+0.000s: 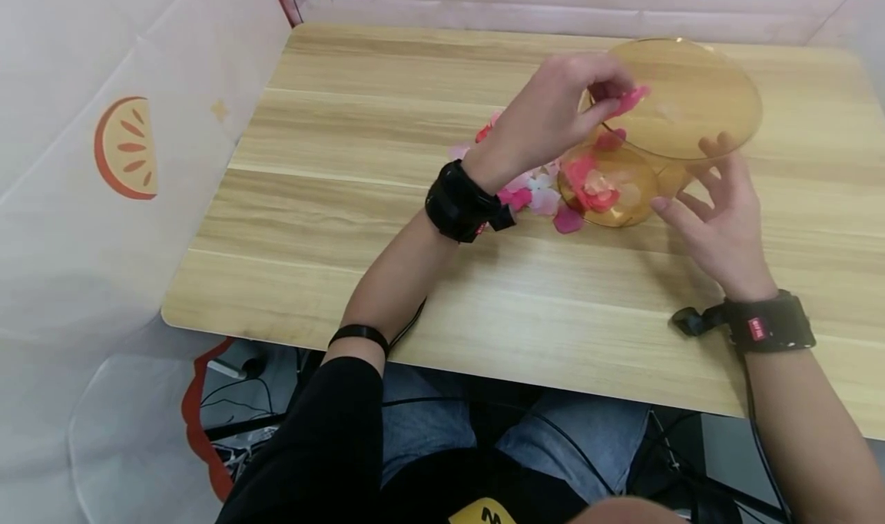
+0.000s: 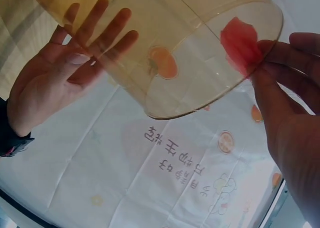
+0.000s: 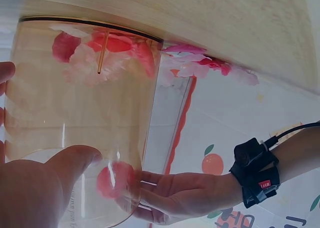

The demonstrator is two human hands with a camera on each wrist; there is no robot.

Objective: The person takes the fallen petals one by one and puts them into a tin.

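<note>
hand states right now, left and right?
Left hand: pinching a pink petal at the amber container rim.
Right hand: open, fingers against the container.

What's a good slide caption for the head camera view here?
Left hand pinches a pink petal at the rim of an amber glass vase, right hand open beside it, petals scattered on the wooden table.

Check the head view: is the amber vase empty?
No: the amber vase already holds pink and red petals at its bottom.
</note>
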